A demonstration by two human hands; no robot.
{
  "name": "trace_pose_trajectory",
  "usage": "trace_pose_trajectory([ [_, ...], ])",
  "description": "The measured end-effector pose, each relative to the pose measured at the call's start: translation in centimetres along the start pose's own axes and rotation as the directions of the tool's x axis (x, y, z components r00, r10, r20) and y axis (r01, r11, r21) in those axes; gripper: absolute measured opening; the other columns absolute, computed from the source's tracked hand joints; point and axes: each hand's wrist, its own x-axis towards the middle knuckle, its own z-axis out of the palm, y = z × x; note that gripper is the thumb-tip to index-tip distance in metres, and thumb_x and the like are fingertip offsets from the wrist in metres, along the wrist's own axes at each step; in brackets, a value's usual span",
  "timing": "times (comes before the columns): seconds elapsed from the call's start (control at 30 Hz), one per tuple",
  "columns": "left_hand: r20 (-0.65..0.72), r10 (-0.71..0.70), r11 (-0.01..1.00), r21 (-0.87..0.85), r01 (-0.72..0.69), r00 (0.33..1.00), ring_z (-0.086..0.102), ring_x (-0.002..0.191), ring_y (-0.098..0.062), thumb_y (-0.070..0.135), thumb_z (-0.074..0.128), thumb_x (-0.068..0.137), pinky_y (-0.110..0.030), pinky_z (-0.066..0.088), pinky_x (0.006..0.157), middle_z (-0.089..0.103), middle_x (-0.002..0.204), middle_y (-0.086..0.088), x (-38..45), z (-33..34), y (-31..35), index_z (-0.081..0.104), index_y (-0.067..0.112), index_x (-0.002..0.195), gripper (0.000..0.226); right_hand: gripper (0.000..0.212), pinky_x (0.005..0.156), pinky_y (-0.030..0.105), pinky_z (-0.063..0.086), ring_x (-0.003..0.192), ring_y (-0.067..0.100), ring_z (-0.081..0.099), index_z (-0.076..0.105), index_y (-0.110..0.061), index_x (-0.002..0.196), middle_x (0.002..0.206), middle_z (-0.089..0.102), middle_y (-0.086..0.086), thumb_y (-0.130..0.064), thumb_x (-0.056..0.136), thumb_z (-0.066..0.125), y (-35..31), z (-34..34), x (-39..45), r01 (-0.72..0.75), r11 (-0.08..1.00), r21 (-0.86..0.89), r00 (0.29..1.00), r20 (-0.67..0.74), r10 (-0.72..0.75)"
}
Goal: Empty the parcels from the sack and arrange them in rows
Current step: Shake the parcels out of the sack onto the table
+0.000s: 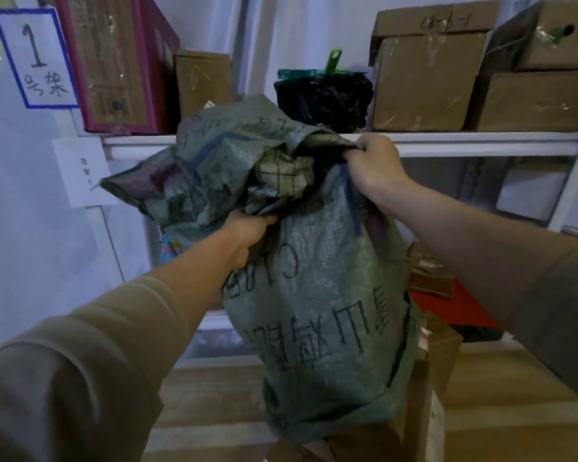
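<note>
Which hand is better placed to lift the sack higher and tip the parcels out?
Right, probably. The right hand grips the sack at its topmost bunched fabric; the left hand holds lower, on its side.

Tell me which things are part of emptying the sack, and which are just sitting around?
Part of the job:
- sack, held upside down
- left hand, grip on the sack's cloth
- right hand, grip on the sack's cloth
- boxes under the sack, probably tipped out

Just sitting around:
- shelf
- shelf boxes
- black bag
- number sign
</note>
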Motion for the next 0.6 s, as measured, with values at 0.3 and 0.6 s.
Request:
trace_pose_trajectory([
  [0.3, -0.122, 0.066, 0.997, -0.034, -0.070, 0.990, 0.056, 0.113, -0.024, 0.022, 0.067, 0.094, -0.029, 0.045, 0.094, 0.059, 0.134, -0.006, 0.8, 2.5, -0.7, 0.050, 0.012, 0.139, 0.049, 0.032, 0.055, 0.033, 0.020, 0.056, 0.019, 0.030, 0.034, -0.016, 0.068, 0.062, 0.034, 0.000, -0.015, 0.097, 0.046, 1.3, -1.1, 1.1, 0.030, 0.999, 0.034, 0.994, 0.102, -0.033],
  [0.6, -0.106, 0.223, 0.957, -0.164, -0.238, 0.969, 0.066, 0.106, -0.022, 0.020, 0.066, 0.093, -0.039, 0.051, 0.099, 0.069, 0.121, -0.003, -0.4, 4.4, 3.8, 0.059, 0.021, 0.133, 0.040, 0.034, 0.061, 0.033, 0.031, 0.074, 0.022, 0.049, 0.044, -0.024, 0.062, 0.065, 0.047, -0.006, -0.020, 0.095, 0.043, -0.9, -4.9, 3.4, 0.224, 0.975, -0.014, 0.950, -0.221, -0.221],
])
